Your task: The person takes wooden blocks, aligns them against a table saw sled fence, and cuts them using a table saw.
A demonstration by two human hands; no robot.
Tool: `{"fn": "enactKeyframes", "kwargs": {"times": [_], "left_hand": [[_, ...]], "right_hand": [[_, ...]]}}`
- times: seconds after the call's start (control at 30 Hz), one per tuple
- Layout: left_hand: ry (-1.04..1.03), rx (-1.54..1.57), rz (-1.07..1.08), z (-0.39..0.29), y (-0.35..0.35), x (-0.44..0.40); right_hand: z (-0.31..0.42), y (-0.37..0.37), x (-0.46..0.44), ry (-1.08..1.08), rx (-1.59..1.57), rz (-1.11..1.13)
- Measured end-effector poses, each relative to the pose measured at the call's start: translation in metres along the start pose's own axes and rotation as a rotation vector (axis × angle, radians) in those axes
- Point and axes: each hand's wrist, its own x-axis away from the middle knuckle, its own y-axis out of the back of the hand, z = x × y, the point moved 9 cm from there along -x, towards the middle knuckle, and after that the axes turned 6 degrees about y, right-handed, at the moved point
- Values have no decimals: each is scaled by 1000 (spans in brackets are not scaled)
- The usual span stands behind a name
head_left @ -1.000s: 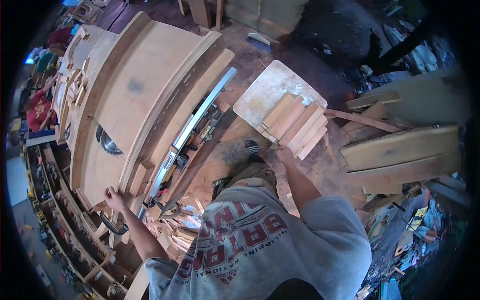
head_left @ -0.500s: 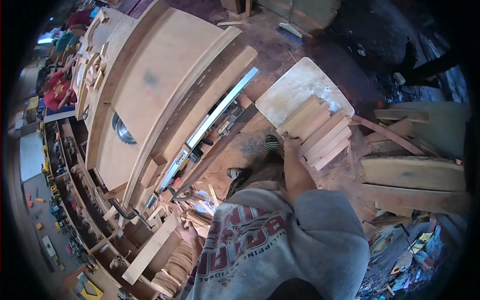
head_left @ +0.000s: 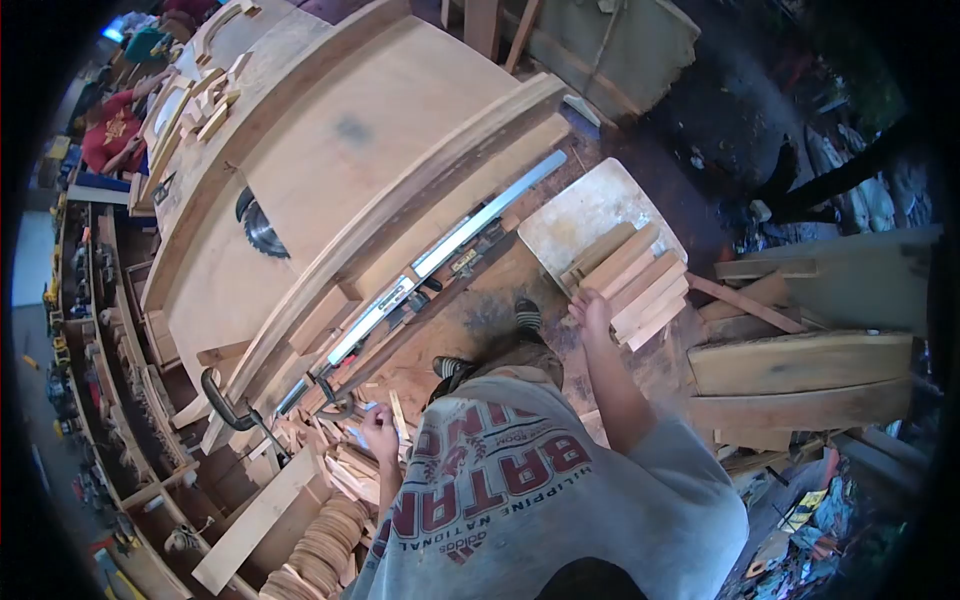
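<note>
My right hand (head_left: 592, 309) is at the near ends of a stack of short wooden boards (head_left: 632, 282), its fingers curled against one board's end. The boards lie side by side, overlapping, on a worn white-topped stool or small table (head_left: 590, 205). My left hand (head_left: 379, 434) is held low beside my body, fingers curled, above scattered wood offcuts (head_left: 357, 465). Whether anything small is inside it I cannot make out. Below it stands a row of thin rounded wood pieces (head_left: 322, 545), next to a pale plank (head_left: 257, 520).
A large saw table (head_left: 370, 130) with a circular saw blade (head_left: 262, 225) and a metal rail (head_left: 490, 212) stands to the left. A C-clamp (head_left: 228, 405) hangs at its edge. A person in a red shirt (head_left: 112, 135) is at far left. Thick slabs (head_left: 800, 365) lie at right.
The view has turned, and the table and stool sit lower in it. My left hand has moved up and away from the rounded wood pieces. My right hand stays at the boards.
</note>
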Motion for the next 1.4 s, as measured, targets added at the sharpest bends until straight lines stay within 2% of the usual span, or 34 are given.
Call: {"fn": "enactKeyframes", "kwargs": {"times": [0.03,0.07,0.1,0.13,0.2,0.23,0.27,0.3,0.37,0.43,0.5,0.57,0.6,0.63,0.7,0.73,0.77,0.8,0.83,0.9,0.93,1.0,1.03,1.1,1.23,1.3,1.33,1.4], "left_hand": [[-80,25,-11,-7,-4,-9],[-1,103,49,-29,-7,-10],[-57,103,86,-49,-11,-18],[-114,100,115,-69,-12,-27],[-124,200,288,-131,-21,-36],[-180,355,400,-164,-28,-39],[-302,395,467,-206,-32,-38],[-312,472,600,-244,-35,-36],[-440,473,656,-312,-25,-38],[-386,685,695,-348,-13,-49],[-376,776,573,-343,1,-81],[-365,864,456,-337,30,-109],[-256,1053,641,-333,39,-116],[-138,1241,826,-332,44,-116],[-97,1264,725,-318,58,-129],[-77,1380,851,-318,59,-130],[-64,1491,988,-320,60,-130],[-39,1488,988,-321,64,-132],[-36,1501,969,-323,69,-136],[155,1569,950,-319,67,-146],[152,1584,931,-321,70,-150],[171,1678,1083,-333,73,-148],[163,1686,1072,-335,75,-151],[361,1895,1221,-344,68,-147],[483,2030,1355,-358,57,-144],[380,1799,978,-338,50,-170],[374,1807,975,-335,54,-173],[280,1181,728,-300,75,-187]], "right_hand": [[17,-15,33,65,32,99],[31,-31,64,128,64,203],[36,-42,89,142,62,228],[47,-60,114,277,162,317],[62,-99,171,501,307,468],[62,-114,197,506,314,501],[65,-134,227,606,378,550],[70,-156,260,707,436,601],[69,-200,325,692,445,721],[60,-245,382,711,351,924],[56,-273,414,789,488,1072],[64,-297,449,1070,614,1288],[81,-310,464,1342,572,1276],[85,-323,461,1330,559,1258],[96,-355,453,1294,603,1197],[98,-373,454,1281,605,1234],[106,-390,463,1410,579,1257],[113,-405,473,1541,548,1270],[117,-422,475,1534,555,1290],[120,-446,500,1732,552,1439],[125,-458,506,1728,553,1464],[119,-476,523,1862,667,1570],[119,-486,521,1864,663,1585],[105,-501,513,1965,809,1663],[93,-525,486,2040,867,1647],[81,-543,456,1810,1074,1774],[82,-547,449,1814,1076,1781],[77,-564,413,1196,1094,1833]]}}
